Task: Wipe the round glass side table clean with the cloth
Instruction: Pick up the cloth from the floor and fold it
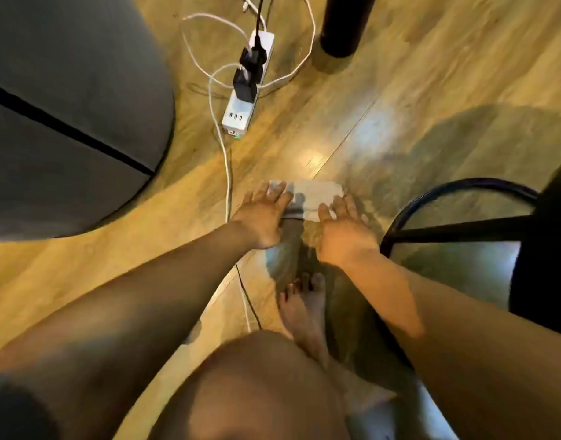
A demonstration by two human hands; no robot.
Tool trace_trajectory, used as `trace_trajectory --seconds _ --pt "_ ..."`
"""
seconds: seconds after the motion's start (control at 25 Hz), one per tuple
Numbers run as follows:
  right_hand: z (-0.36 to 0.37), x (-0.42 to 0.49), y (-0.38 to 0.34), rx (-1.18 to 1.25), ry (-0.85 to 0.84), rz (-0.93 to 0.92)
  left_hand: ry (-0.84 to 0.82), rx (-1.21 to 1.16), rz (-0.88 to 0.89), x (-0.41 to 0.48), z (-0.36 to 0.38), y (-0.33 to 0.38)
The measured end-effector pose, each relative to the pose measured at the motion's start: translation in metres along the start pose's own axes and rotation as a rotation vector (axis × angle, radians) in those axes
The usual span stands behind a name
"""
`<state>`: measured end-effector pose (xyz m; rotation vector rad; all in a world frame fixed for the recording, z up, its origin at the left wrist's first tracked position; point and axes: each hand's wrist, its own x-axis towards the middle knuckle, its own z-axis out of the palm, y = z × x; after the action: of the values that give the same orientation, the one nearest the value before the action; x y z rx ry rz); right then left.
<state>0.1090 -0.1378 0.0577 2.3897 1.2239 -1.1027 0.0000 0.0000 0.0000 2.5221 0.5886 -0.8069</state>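
Observation:
I look down through the round glass table top; the wooden floor shows through it with bright glare spots. A folded pale grey cloth lies flat on the glass. My left hand rests on the cloth's left end, fingers spread and straight. My right hand lies flat on its right end, fingers extended. Both hands touch the cloth without gripping it. The glass rim is hard to make out.
A grey rounded seat fills the left. A white power strip with black plugs and white cables lies on the floor beyond. A black cylinder stands farther back. The table's black ring base sits right; my bare foot is below.

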Motion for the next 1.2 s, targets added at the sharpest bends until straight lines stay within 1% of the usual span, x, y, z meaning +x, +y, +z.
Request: trace_trajectory --seconds 0.04,0.12,0.16,0.28,0.36,0.44,0.56,0.64,0.72,0.8,0.84,0.92,0.96,1.08,1.12,1.2 --pt "0.006 0.016 -0.001 -0.017 -0.013 0.001 -0.013 0.007 0.009 0.014 0.007 -0.004" --pt "0.017 0.043 -0.003 -0.051 -0.043 -0.015 0.034 0.021 0.045 0.038 0.022 -0.015" --pt "0.020 0.053 -0.004 -0.080 -0.067 -0.023 0.068 0.021 0.068 0.045 0.029 -0.018" --pt "0.031 0.075 -0.005 -0.176 -0.128 -0.039 0.207 -0.004 0.063 0.058 0.039 -0.027" --pt "0.030 0.078 -0.006 -0.161 -0.105 -0.034 0.275 -0.032 0.105 0.056 0.035 -0.030" --pt "0.022 0.062 -0.010 -0.093 -0.015 -0.047 0.324 -0.174 0.149 0.038 0.022 -0.028" --pt "-0.012 0.004 -0.017 0.066 0.267 -0.088 0.430 -0.397 0.139 -0.017 -0.022 -0.012" --pt "-0.047 -0.049 -0.021 0.179 0.426 -0.143 0.487 -0.510 0.176 -0.068 -0.066 0.005" --pt "-0.076 -0.109 -0.020 0.352 0.543 -0.181 0.519 -0.507 0.237 -0.123 -0.112 0.027" --pt "-0.097 -0.171 -0.014 0.544 0.685 -0.251 0.581 -0.395 0.353 -0.178 -0.154 0.053" --pt "-0.105 -0.202 -0.011 0.652 0.719 -0.281 0.615 -0.346 0.412 -0.201 -0.172 0.065" --pt "-0.113 -0.266 -0.002 0.826 0.716 -0.291 0.656 -0.316 0.509 -0.245 -0.201 0.097" --pt "-0.111 -0.298 0.005 0.863 0.723 -0.278 0.645 -0.321 0.540 -0.267 -0.210 0.118" --pt "-0.091 -0.381 0.033 0.857 0.784 -0.253 0.664 -0.311 0.656 -0.312 -0.215 0.183" --pt "-0.083 -0.407 0.045 0.906 0.783 -0.264 0.634 -0.380 0.677 -0.323 -0.207 0.206" --pt "-0.071 -0.445 0.068 0.988 0.704 -0.278 0.508 -0.615 0.683 -0.339 -0.190 0.243"
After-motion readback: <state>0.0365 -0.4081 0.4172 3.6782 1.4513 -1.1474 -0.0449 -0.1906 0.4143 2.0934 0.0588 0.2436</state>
